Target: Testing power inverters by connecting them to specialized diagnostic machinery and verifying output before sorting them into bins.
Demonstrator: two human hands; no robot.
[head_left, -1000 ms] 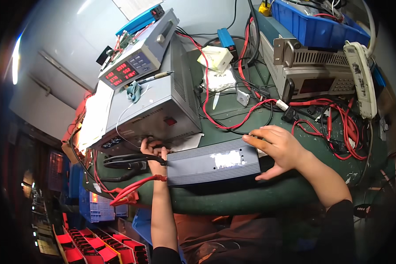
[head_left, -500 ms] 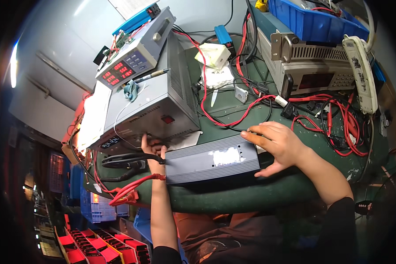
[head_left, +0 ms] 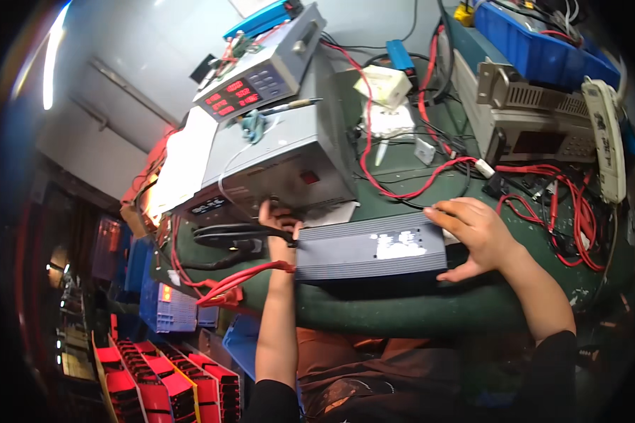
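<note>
A long black ribbed metal case [head_left: 339,250] with a white label lies across the front of the bench. Thick red cables [head_left: 243,278] and black cables [head_left: 222,235] come out of its left end. My right hand [head_left: 476,236] grips the right end, with fingers at the far corner and thumb at the near one. Past the left end reaches my left hand [head_left: 282,224], its fingers bent around a small knob [head_left: 274,201] low on the front of a grey bench power supply [head_left: 261,176]. The case and cables partly hide that hand.
A meter with red digits [head_left: 240,97] and a pen [head_left: 289,106] rest on the power supply. Red and black leads [head_left: 402,194] run over the green bench [head_left: 388,310]. Stacked instruments [head_left: 536,130], a blue bin [head_left: 543,46] and a power strip [head_left: 607,141] stand at right.
The view has swung, so the whole scene sits further right in the picture. Some red digits on the meter differ. Both hands keep their places at the knob and the case.
</note>
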